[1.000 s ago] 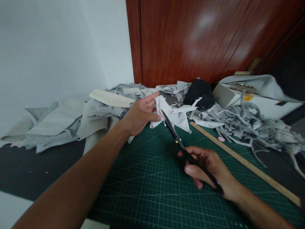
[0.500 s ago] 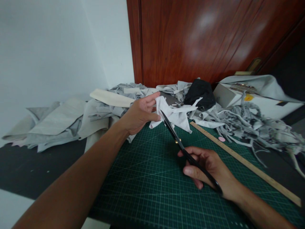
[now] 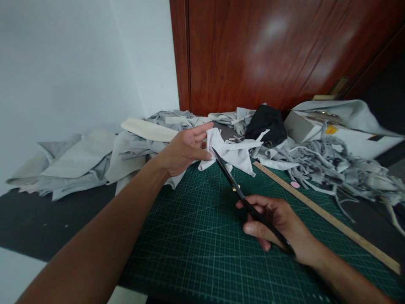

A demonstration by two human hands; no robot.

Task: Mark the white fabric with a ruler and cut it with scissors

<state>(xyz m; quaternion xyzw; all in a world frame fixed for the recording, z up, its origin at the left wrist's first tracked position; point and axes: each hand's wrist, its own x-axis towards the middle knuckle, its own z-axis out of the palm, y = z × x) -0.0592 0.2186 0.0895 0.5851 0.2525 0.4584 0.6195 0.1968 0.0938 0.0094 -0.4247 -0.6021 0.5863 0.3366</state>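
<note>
At left, pale cloth (image 3: 79, 157) lies heaped; your left hand (image 3: 179, 152) keeps its grip on white fabric (image 3: 216, 138) at the green mat's (image 3: 190, 228) far edge. The scissors' (image 3: 241, 196) tip meets it, their handles gripped by your right hand (image 3: 278, 217), left of a wooden ruler (image 3: 319, 210).

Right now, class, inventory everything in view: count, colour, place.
Pointed scissors: one, black, centre
Ragged cloth: count unclear, white, scissor tips
Gridded cutting mat: one, green, foreground
Wooden ruler: one, tan, right
Round disc: one, pink, beside ruler
Tangled fabric strips: many, greyish, right
Flat fabric pieces: several, pale, left and back
Crumpled cloth bundle: one, black, back
Rectangular box: one, white, right rear
Wooden door: one, reddish, behind
Wall: one, white, left
Tabletop: one, dark, beside mat
Left hand: one, bare, at cloth
Right hand: one, bare, holding scissors
</note>
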